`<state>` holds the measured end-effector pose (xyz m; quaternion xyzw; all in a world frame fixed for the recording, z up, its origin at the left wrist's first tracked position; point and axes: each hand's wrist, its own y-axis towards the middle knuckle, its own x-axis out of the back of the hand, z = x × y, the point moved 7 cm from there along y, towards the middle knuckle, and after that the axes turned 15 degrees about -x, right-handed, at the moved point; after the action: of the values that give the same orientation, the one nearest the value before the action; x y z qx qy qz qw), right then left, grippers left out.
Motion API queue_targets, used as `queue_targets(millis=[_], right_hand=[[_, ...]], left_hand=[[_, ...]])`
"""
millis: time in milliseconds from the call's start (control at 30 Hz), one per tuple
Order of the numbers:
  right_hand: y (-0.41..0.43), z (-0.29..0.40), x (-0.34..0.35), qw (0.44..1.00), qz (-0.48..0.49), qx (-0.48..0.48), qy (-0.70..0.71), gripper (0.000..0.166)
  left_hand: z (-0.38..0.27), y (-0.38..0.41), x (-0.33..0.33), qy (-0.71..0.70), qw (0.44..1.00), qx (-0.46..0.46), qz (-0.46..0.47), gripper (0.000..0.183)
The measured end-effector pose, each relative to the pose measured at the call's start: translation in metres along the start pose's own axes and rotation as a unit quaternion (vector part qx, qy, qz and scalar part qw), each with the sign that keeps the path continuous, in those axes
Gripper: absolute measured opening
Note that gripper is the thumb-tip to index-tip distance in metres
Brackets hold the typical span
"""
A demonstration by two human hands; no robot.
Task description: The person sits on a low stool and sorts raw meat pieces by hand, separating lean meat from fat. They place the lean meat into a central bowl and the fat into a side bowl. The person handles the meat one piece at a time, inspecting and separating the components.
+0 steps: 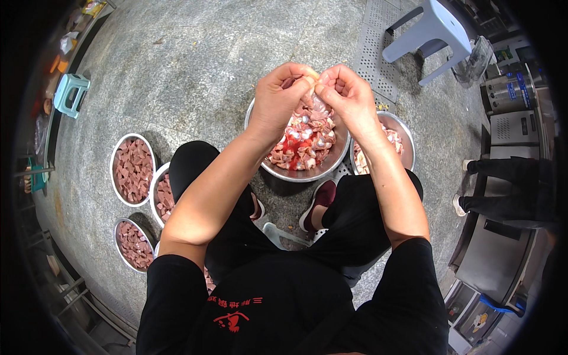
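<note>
Both my hands meet above a large metal bowl on the floor, pinching a piece of raw meat between them. My left hand grips it with thumb and index finger, and my right hand pinches it from the other side. Raw poultry gizzards, with some red liquid among them, lie in the bowl under the hands. Partly behind my right forearm, a smaller metal bowl holds more raw poultry pieces. The exact kind of the pinched piece is hard to tell.
Metal bowls of cut dark red meat stand on the floor at left. A blue plastic stool stands at upper right, a small teal stool at far left. Another person's legs show at right, near steel kitchen equipment.
</note>
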<state>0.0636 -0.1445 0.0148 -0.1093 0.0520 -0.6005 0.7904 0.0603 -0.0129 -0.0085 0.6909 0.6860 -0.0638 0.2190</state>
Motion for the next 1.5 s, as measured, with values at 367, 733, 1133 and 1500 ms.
queue_targets(millis=[367, 733, 1133, 1500], right_hand=[[-0.001, 0.0, 0.006, 0.991, 0.023, -0.052, 0.117, 0.004], [-0.002, 0.001, -0.005, 0.999, 0.008, 0.001, 0.051, 0.01], [-0.002, -0.001, -0.001, 0.999, 0.002, -0.021, 0.033, 0.008], [-0.004, 0.006, -0.004, 0.999, 0.004, -0.051, 0.003, 0.006]], left_hand=[[-0.014, 0.0, -0.013, -0.003, 0.999, -0.04, 0.029, 0.011], [-0.01, 0.001, 0.0, -0.01, 1.0, 0.009, 0.001, 0.005], [-0.009, -0.003, -0.004, -0.01, 1.0, 0.022, -0.017, 0.008], [0.015, -0.002, 0.0, -0.175, 0.981, 0.076, -0.044, 0.007]])
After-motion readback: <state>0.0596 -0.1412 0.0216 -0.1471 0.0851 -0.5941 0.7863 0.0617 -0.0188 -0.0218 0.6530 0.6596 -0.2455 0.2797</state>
